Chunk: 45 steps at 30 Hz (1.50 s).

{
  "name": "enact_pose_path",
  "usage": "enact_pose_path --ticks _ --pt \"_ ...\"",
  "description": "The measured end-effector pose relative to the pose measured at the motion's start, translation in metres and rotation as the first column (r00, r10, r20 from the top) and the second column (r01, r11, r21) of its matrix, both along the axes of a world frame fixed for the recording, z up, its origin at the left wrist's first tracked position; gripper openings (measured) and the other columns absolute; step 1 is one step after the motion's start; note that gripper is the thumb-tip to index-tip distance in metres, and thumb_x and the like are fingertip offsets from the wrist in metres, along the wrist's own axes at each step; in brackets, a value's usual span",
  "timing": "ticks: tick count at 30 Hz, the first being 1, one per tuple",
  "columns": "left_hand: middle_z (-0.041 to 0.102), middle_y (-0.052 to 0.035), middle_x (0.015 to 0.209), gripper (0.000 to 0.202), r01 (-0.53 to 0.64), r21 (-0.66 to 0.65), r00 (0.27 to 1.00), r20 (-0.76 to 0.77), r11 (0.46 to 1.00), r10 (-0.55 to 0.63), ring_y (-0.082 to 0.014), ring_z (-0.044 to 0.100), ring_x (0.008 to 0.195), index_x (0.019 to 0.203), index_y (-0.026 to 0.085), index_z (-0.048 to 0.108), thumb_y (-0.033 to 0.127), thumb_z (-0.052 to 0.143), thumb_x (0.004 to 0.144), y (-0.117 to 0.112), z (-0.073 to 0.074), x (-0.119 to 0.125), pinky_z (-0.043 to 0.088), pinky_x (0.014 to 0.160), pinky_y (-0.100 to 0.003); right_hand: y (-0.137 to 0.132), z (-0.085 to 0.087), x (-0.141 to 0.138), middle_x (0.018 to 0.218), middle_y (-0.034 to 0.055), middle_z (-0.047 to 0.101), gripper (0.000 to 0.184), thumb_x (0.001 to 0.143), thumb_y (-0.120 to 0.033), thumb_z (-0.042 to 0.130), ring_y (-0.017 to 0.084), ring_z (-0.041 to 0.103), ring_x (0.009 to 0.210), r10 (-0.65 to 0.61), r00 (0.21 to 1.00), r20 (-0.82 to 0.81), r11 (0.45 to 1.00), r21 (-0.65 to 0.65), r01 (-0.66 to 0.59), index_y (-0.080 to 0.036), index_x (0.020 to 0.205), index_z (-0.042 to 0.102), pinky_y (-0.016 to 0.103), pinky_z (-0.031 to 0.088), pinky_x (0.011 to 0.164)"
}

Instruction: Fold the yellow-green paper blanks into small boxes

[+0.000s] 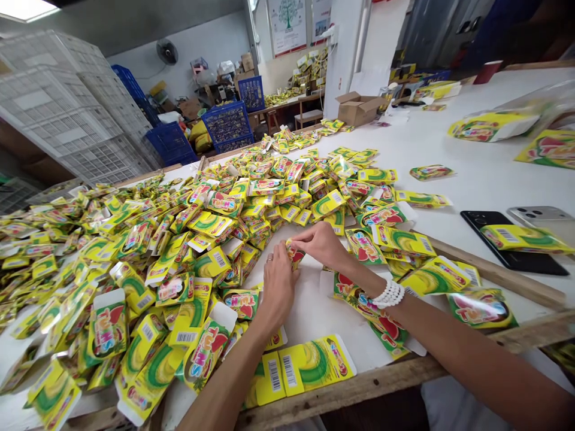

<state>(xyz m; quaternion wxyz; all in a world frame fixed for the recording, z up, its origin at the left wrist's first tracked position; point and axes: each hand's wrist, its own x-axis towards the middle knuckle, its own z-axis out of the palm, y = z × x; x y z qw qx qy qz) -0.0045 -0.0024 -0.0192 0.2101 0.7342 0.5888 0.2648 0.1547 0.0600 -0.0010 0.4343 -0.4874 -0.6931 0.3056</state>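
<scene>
Both of my hands meet at mid-table on one small printed carton, yellow and green with a red fruit picture. My left hand, with a ring on a finger, grips the carton's near left side. The fingers of my right hand pinch its upper end; a white beaded bracelet circles that wrist. Much of the carton is hidden by the fingers. Flat yellow cartons lie by the front edge below my hands. To the left and beyond spreads a big heap of similar cartons, some with open flaps.
A wooden strip and a black phone lie on the right, a carton resting across the phone. An open cardboard box stands at the back. White crates are stacked at far left, with blue crates behind the table.
</scene>
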Motion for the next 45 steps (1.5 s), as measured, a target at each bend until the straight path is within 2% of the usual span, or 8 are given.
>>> enact_pose_path --ticks 6,12,19,24,32,36,41,45 --pt "0.062 -0.0165 0.139 0.057 0.003 0.043 1.000 0.017 0.999 -0.004 -0.0349 0.057 0.135 0.135 0.019 0.050 0.001 0.062 0.083 0.002 0.006 0.004 0.046 0.113 -0.053 0.003 0.009 0.006 0.079 0.0098 0.083 0.016 0.080 -0.025 0.077 0.027 0.079 0.071 -0.049 0.996 -0.076 0.997 -0.057 0.045 -0.014 0.077 0.089 0.029 0.057 0.061" --pt "0.065 -0.0130 0.136 0.061 0.019 0.095 0.991 0.131 0.995 -0.032 -0.0326 0.059 0.134 0.140 0.022 0.050 0.006 0.065 0.083 0.007 -0.005 0.002 0.047 0.114 -0.052 0.005 0.010 0.009 0.078 0.0084 0.083 0.020 0.081 -0.026 0.072 0.025 0.079 0.069 0.022 0.998 -0.058 0.999 0.029 -0.020 -0.015 0.078 0.089 0.027 0.056 0.058" --pt "0.067 -0.0113 0.136 0.066 0.037 0.110 0.974 0.217 0.993 -0.061 -0.0329 0.061 0.133 0.138 0.025 0.054 0.006 0.067 0.077 0.016 -0.012 0.001 0.047 0.115 -0.053 0.010 0.007 0.015 0.081 0.0088 0.083 0.022 0.079 -0.032 0.074 0.026 0.079 0.071 0.044 0.995 -0.087 0.999 0.026 -0.042 -0.016 0.083 0.090 0.028 0.058 0.060" --pt "0.068 -0.0112 0.137 0.070 0.036 0.089 0.978 0.203 0.995 -0.053 -0.0329 0.062 0.133 0.141 0.026 0.053 0.005 0.068 0.077 0.017 -0.007 0.001 0.047 0.114 -0.053 0.013 0.005 0.020 0.082 0.0095 0.084 0.027 0.078 -0.038 0.075 0.025 0.078 0.069 0.094 0.986 -0.137 0.996 0.024 -0.092 -0.015 0.084 0.090 0.029 0.059 0.060" --pt "0.066 -0.0124 0.140 0.069 0.068 0.135 0.989 0.122 0.988 -0.085 -0.0322 0.062 0.131 0.145 0.026 0.052 0.008 0.066 0.081 0.011 -0.009 -0.004 0.049 0.110 -0.051 0.014 0.006 0.024 0.077 0.0078 0.083 0.026 0.080 -0.036 0.076 0.018 0.067 0.056 0.169 0.984 -0.063 0.986 0.002 -0.169 -0.015 0.086 0.090 0.025 0.047 0.048" --pt "0.066 -0.0139 0.142 0.071 0.049 0.132 0.993 0.101 0.990 -0.063 -0.0347 0.060 0.135 0.146 0.028 0.052 0.005 0.066 0.080 0.010 -0.009 -0.005 0.048 0.113 -0.053 0.014 0.006 0.024 0.085 0.0086 0.084 0.027 0.080 -0.030 0.074 0.018 0.068 0.058 0.230 0.972 -0.050 0.973 -0.019 -0.231 -0.015 0.095 0.090 0.025 0.050 0.052" --pt "0.065 -0.0164 0.144 0.068 0.022 0.135 0.997 0.064 0.991 -0.031 -0.0369 0.057 0.140 0.145 0.025 0.052 0.004 0.065 0.081 0.008 -0.011 -0.007 0.045 0.116 -0.056 0.013 0.002 0.019 0.083 0.0068 0.084 0.019 0.079 -0.027 0.080 0.021 0.074 0.067 0.248 0.969 -0.015 0.968 -0.042 -0.248 -0.017 0.092 0.090 0.026 0.057 0.058" --pt "0.063 -0.0159 0.146 0.067 0.002 0.144 0.987 0.161 0.990 -0.026 -0.0338 0.059 0.138 0.148 0.024 0.048 0.008 0.063 0.085 0.007 -0.011 -0.008 0.047 0.116 -0.053 0.012 0.000 0.014 0.102 0.0081 0.085 0.034 0.077 -0.026 0.084 0.025 0.081 0.086 0.330 0.936 -0.126 0.928 -0.137 -0.345 -0.019 0.110 0.088 0.029 0.064 0.073"
